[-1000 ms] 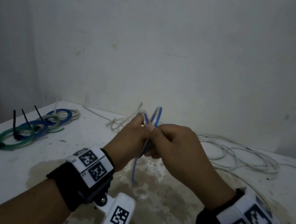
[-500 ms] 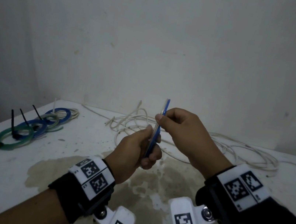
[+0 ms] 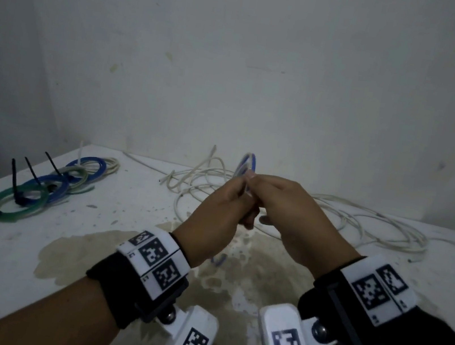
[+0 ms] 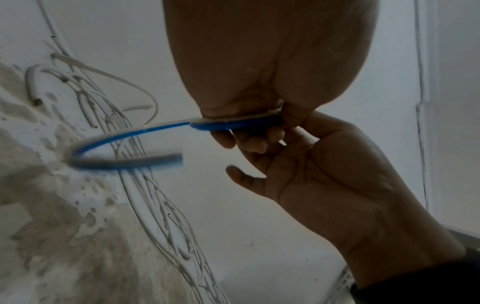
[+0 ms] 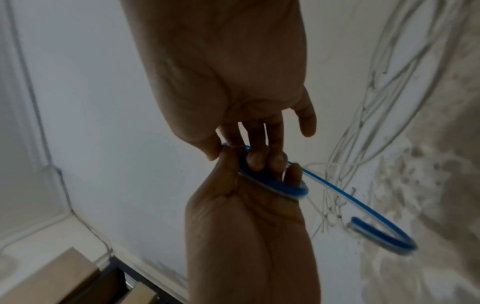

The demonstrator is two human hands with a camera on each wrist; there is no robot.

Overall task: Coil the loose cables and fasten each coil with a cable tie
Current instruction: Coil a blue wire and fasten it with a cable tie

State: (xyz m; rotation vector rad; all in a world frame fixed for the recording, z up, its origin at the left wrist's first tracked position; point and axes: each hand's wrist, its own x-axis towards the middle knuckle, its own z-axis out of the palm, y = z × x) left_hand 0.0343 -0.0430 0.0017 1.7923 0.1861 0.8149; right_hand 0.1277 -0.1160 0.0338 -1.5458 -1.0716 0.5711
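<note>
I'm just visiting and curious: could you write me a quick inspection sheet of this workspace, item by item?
Surface: white table with a large brownish stain at the near middle.
Job's things: thin blue cable partly coiled, its free end dangling; tangled loose white cables at the back; tied blue and green coils with black cable ties at far left.
Clutter: nothing seen.
Grippers: left hand grips the blue coil; right hand pinches it from the other side.
Cables: see above; a thin wire runs along the wall corner.
Surroundings: bare white wall; cardboard boxes below.
</note>
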